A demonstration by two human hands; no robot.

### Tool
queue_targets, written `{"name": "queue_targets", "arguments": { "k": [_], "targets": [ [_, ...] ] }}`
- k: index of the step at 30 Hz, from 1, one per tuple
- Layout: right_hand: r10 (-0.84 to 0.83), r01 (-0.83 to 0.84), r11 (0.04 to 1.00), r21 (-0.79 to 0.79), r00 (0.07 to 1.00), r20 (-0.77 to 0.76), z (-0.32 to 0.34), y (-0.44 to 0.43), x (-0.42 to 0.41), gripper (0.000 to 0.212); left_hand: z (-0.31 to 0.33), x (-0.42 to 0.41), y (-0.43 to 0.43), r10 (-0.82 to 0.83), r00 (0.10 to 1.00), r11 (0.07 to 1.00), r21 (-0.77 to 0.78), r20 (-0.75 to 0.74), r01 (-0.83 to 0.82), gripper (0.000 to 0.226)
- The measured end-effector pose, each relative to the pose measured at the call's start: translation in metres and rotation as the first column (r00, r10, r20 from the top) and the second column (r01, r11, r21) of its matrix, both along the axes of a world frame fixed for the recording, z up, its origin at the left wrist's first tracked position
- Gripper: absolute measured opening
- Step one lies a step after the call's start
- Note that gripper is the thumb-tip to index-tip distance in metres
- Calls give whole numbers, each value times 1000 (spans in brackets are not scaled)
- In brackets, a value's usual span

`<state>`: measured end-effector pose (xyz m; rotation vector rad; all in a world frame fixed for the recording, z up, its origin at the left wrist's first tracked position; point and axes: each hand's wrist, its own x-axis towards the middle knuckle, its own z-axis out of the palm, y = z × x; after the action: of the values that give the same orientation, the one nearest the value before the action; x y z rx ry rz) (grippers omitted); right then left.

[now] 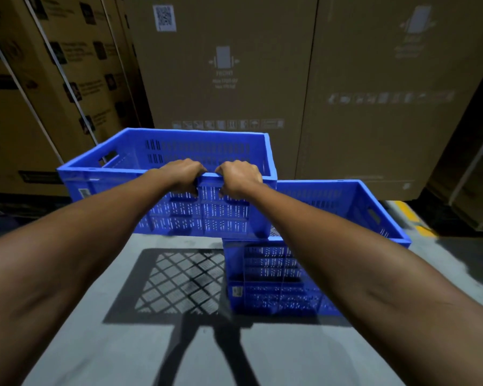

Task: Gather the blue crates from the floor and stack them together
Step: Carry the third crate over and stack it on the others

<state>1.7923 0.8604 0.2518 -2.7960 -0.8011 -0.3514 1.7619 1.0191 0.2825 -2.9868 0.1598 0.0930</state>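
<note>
A blue slotted crate (117, 174) hangs in the air, empty, with its near long rim gripped by both hands. My left hand (183, 174) and my right hand (239, 176) sit side by side at the middle of that rim, fingers curled over it. Its lower right corner overlaps a stack of blue crates (265, 277) standing on the floor to the right. The stack's top crate (374, 215) is open and empty. The held crate sits left of the stack and higher than it. Its latticed shadow falls on the floor below.
Tall cardboard boxes (226, 79) form a wall right behind the crates, with more strapped boxes (53, 79) at the left. The grey concrete floor (95, 344) stretches toward me. A yellow floor line (413, 218) runs at the right.
</note>
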Motion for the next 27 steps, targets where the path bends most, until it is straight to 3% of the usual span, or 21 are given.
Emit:
{"name": "queue_targets", "arguments": {
  "k": [10, 27],
  "targets": [
    [-17, 16, 1000, -15, 998, -54, 4, -33, 5, 42, -2, 6, -33, 1, 1000, 1000, -20, 7, -1, 38],
    [-86, 83, 995, -57, 995, -49, 3, -105, 17, 28, -7, 32, -99, -76, 997, 997, -28, -7, 76, 35]
  ]
}}
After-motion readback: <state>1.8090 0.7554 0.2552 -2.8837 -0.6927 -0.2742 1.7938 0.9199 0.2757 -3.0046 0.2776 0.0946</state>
